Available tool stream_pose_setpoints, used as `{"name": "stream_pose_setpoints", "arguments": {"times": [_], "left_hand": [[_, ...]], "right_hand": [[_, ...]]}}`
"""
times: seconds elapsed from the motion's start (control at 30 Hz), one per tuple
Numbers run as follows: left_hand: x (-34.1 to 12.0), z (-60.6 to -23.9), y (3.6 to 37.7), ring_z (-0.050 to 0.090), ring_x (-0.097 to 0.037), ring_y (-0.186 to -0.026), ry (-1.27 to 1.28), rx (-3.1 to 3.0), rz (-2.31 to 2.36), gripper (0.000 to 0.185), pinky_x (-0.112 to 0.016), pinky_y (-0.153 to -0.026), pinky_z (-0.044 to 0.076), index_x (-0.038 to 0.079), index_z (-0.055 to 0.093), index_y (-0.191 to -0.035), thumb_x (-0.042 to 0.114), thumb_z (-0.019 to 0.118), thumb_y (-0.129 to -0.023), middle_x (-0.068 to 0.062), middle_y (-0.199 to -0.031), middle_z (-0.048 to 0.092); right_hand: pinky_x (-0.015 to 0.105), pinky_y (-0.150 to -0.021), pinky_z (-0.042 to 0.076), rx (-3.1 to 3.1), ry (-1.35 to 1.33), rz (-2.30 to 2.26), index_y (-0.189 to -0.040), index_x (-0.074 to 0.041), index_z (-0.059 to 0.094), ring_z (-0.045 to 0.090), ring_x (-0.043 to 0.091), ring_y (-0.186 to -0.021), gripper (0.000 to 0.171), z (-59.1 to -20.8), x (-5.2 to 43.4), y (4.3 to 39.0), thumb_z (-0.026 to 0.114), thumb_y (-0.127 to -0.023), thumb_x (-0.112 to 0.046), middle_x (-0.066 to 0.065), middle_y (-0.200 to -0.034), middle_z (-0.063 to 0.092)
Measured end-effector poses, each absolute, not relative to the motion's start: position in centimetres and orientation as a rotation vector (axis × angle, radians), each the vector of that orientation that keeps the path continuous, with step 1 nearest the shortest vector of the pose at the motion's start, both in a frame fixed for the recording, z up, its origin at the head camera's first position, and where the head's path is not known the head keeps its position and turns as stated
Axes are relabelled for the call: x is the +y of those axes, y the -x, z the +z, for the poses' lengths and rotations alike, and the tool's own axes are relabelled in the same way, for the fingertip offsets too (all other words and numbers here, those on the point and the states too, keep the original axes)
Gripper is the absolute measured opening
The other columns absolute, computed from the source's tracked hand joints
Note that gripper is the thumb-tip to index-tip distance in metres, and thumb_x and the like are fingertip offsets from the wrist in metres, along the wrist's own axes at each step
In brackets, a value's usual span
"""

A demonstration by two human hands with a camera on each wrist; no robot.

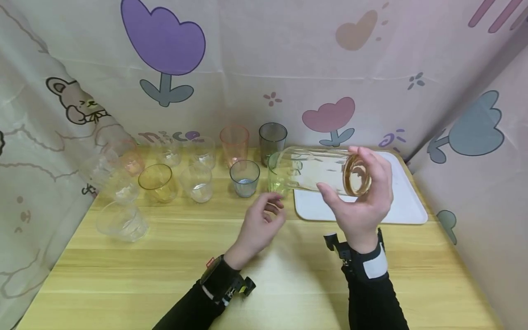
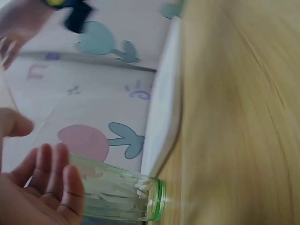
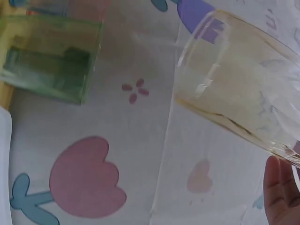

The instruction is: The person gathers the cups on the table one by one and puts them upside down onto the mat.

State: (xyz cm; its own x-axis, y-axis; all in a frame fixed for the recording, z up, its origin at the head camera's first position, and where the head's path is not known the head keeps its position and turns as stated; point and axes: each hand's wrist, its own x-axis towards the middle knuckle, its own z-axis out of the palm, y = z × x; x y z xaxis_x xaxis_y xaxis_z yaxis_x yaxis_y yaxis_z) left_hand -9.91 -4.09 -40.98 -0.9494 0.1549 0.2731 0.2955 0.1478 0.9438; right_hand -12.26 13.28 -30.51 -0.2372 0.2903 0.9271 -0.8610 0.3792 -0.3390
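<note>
My right hand (image 1: 367,201) grips a pale amber drinking glass (image 1: 317,169) near its thick base, between thumb and fingers. The glass lies sideways in the air over the table, its mouth toward the left; in the right wrist view the glass wall (image 3: 229,79) is see-through, with fingers at its base end. My left hand (image 1: 264,222) holds nothing, its fingers loosely bent. Just beyond its fingertips a green glass (image 2: 117,192) stands upright on the table; in the head view the amber glass's mouth partly overlaps it.
A white tray (image 1: 406,201) lies behind and under the amber glass. Left of the green glass stand a grey glass (image 1: 273,142), a pink glass (image 1: 234,144), a blue-grey glass (image 1: 245,178), a yellow glass (image 1: 158,183) and several clear glasses. A printed cloth (image 1: 255,46) hangs behind.
</note>
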Motion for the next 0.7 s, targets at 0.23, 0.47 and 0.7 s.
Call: {"name": "stream_pose_setpoints", "arguments": {"times": [0.23, 0.47, 0.7], "left_hand": [[-2.3, -41.8, 10.9, 0.062, -0.017, -0.107, 0.752, -2.811, -1.018, 0.036, -0.031, -0.085, 0.056, 0.011, 0.066, -0.127, 0.024, 0.074, -0.094, 0.0, -0.121, 0.063], [-0.4, -41.9, 11.9, 0.059, -0.024, -0.123, 1.007, -2.921, -0.471, 0.042, -0.038, -0.103, 0.053, 0.013, 0.069, -0.132, 0.02, 0.075, -0.091, -0.005, -0.136, 0.059], [1.1, -42.9, 13.3, 0.062, -0.016, -0.113, 1.113, -2.876, -0.195, 0.027, -0.033, -0.091, 0.055, 0.019, 0.074, -0.123, 0.009, 0.067, -0.098, 0.002, -0.123, 0.067]], "right_hand": [[0.025, -0.086, 0.048, -1.577, -0.5, 1.116, -0.121, 0.007, 0.068, 0.058, 0.027, -0.094, 0.079, -30.6, 15.6, 12.8, 0.087, -0.077, -0.056, 0.02, -0.112, 0.069], [0.025, -0.092, 0.042, -1.875, -0.536, 0.994, -0.128, -0.003, 0.072, 0.059, 0.032, -0.101, 0.069, -31.4, 18.3, 13.7, 0.087, -0.076, -0.046, 0.022, -0.117, 0.069], [0.033, -0.095, 0.04, -2.099, -0.538, 0.926, -0.135, -0.009, 0.069, 0.059, 0.035, -0.108, 0.069, -32.8, 19.5, 14.6, 0.094, -0.072, -0.02, 0.018, -0.124, 0.068]]}}
